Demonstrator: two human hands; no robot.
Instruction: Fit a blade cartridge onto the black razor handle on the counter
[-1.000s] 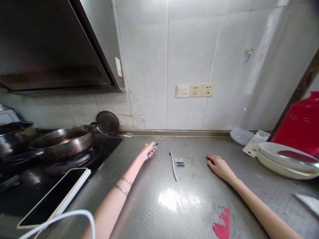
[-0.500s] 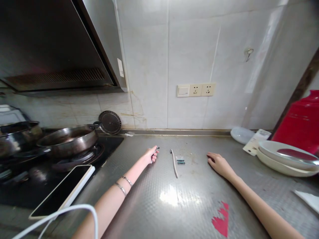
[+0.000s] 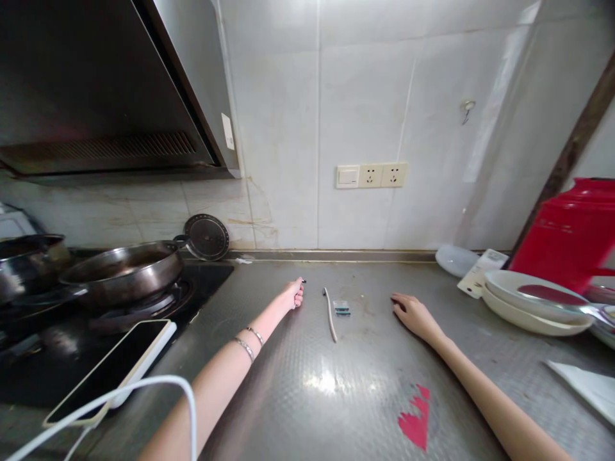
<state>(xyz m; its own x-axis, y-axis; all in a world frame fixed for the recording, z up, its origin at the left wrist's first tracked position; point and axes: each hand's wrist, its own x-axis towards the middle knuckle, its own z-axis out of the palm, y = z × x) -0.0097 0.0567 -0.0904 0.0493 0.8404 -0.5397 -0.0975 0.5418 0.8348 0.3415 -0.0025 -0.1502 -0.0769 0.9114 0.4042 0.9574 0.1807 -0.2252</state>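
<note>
My left hand (image 3: 294, 294) is closed around a small object with a dark tip, mostly hidden by the fingers, just above the metal counter (image 3: 269, 397). Right of it lies a thin whitish stick with a dark end (image 3: 330, 315), probably a razor or brush handle, though its head is too small to tell. Beside that stick is a small clear packet with dark teal strips (image 3: 342, 309). My right hand (image 3: 412, 314) rests palm down on the counter, fingers slightly bent and holding nothing.
A phone (image 3: 113, 368) with a white cable lies at the left by the stove, near a steel pan (image 3: 125, 272). Stacked plates (image 3: 533, 320) and a red flask (image 3: 567, 230) stand at the right. A red patch (image 3: 417, 419) marks the counter's front.
The whole view has shifted slightly, so most things appear farther left. My left hand's fingers have curled in more around the small object. My right hand still rests on the counter.
</note>
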